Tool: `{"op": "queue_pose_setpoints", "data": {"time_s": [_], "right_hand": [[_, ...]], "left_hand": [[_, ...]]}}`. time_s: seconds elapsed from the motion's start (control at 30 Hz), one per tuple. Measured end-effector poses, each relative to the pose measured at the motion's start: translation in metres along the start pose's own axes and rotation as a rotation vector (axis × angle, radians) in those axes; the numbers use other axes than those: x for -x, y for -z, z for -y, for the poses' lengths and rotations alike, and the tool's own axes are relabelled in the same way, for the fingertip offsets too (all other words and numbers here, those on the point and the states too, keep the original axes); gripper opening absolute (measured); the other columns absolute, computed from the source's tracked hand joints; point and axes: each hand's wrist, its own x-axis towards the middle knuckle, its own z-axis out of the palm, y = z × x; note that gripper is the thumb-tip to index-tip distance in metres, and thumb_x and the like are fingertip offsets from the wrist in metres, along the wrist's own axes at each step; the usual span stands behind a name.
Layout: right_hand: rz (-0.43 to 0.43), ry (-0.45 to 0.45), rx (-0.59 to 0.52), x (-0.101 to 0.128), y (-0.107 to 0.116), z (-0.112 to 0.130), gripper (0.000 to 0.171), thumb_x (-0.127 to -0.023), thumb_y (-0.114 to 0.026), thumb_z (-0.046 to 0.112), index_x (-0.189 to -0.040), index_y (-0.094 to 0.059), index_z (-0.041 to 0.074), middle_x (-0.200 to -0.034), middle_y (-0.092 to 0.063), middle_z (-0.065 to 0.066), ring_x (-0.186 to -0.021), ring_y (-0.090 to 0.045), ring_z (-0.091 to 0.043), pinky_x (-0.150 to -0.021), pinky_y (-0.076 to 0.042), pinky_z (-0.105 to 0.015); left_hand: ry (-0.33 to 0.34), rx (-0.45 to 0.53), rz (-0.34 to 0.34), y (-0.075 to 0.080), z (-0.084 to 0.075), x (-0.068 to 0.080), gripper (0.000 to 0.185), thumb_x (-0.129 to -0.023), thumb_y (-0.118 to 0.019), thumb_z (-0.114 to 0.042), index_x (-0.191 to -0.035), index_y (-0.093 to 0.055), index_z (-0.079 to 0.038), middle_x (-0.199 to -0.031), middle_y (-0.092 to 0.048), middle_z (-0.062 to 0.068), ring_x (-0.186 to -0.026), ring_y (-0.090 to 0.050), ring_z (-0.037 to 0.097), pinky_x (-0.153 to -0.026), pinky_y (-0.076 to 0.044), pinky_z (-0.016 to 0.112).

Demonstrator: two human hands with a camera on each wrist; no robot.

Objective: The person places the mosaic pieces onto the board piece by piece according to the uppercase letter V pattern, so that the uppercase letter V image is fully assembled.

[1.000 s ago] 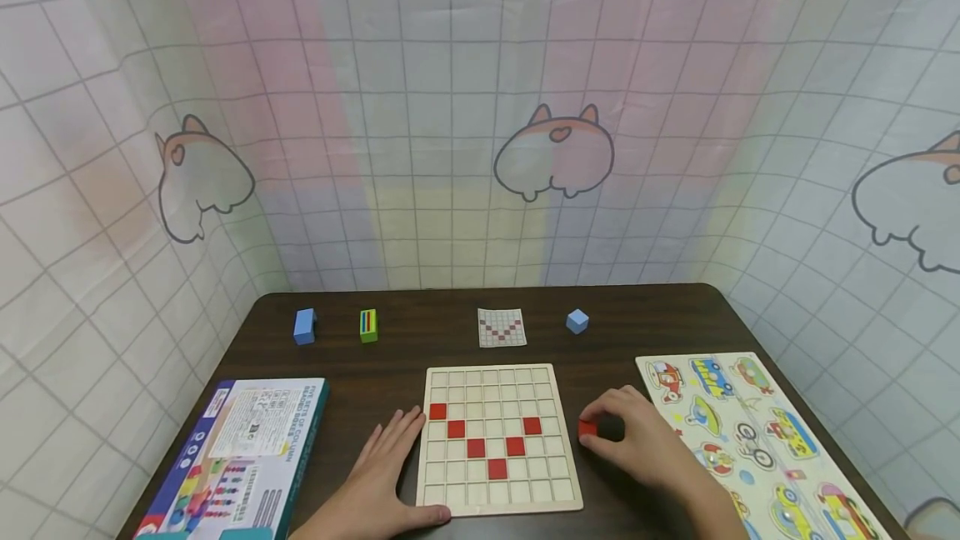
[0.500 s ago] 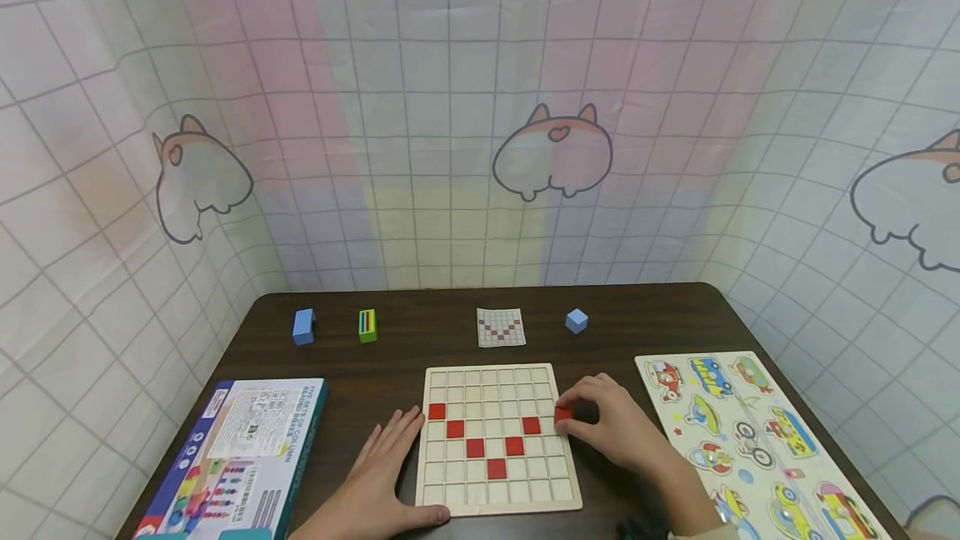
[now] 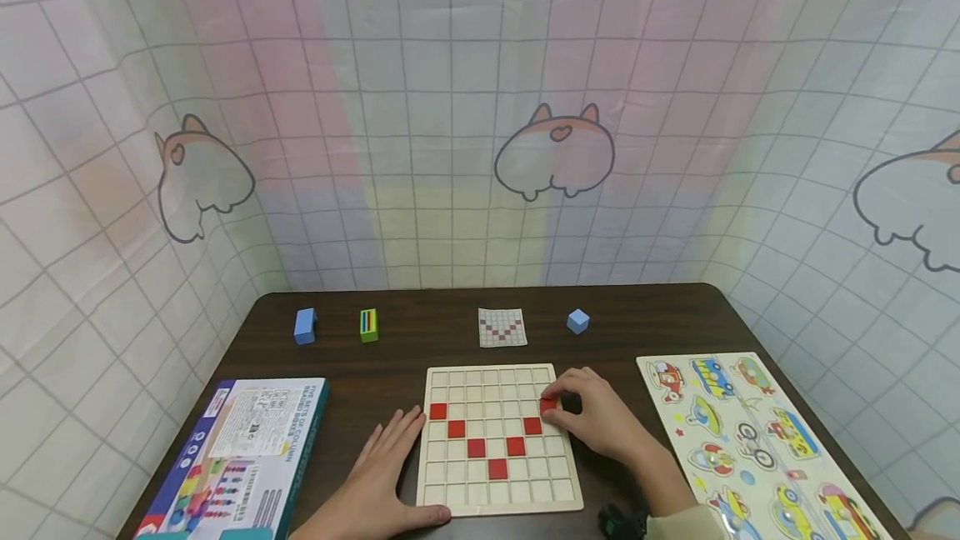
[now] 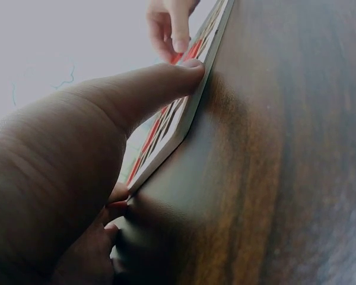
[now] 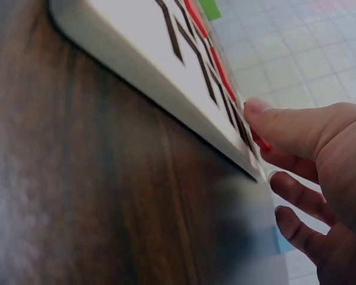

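Observation:
A square wooden grid board (image 3: 499, 512) lies flat on the dark table, with several red tiles (image 3: 497, 468) in its cells forming a V shape. Between thumb and fingers, my right hand (image 3: 600, 417) pinches one more red tile (image 3: 548, 405) at the rightmost column; in the right wrist view part of that tile (image 5: 261, 142) shows behind the thumb. Whether it sits fully in a cell is hidden. My left hand (image 3: 378, 473) rests along the board's left side with fingers stretched out. Its thumb (image 4: 193, 64) touches the near edge in the left wrist view.
A boxed set (image 3: 247, 448) lies at the left and a picture puzzle board (image 3: 738, 407) at the right. Along the back are a blue block (image 3: 304, 327), a green striped block (image 3: 368, 326), a small pattern card (image 3: 502, 328) and a blue cube (image 3: 577, 322).
My right hand has carried the red tile leftward and away from me, from beside the board to its rightmost column. The left hand and board have stayed in place.

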Motion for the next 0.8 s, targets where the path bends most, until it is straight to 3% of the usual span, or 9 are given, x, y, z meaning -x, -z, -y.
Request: {"op": "queue_pose_setpoints", "data": {"time_s": [0.57,0.8], "right_hand": [[0.036,-0.005,-0.042,-0.0028,-0.0042,0.0019,0.016,-0.099,-0.087,0.025,-0.115,-0.083,0.025,-0.115,-0.071,0.012,-0.114,-0.063,-0.014,-0.103,-0.059,-0.048],[0.009,-0.015,-0.044,-0.0019,-0.0043,-0.0013,0.019,-0.096,-0.090,0.023,-0.113,-0.083,0.028,-0.113,-0.071,0.013,-0.107,-0.062,-0.013,-0.097,-0.058,-0.040]], "left_hand": [[0.015,0.006,0.010,-0.0011,0.0030,0.0006,0.141,-0.072,-0.085,-0.088,-0.179,-0.025,-0.017,-0.187,-0.021,0.008,-0.175,-0.012,0.043,-0.138,-0.005,0.073],[0.013,0.006,0.005,-0.0004,0.0022,0.0009,0.141,-0.072,-0.086,-0.087,-0.179,-0.025,-0.017,-0.187,-0.021,0.008,-0.175,-0.012,0.043,-0.138,-0.004,0.073]]}}
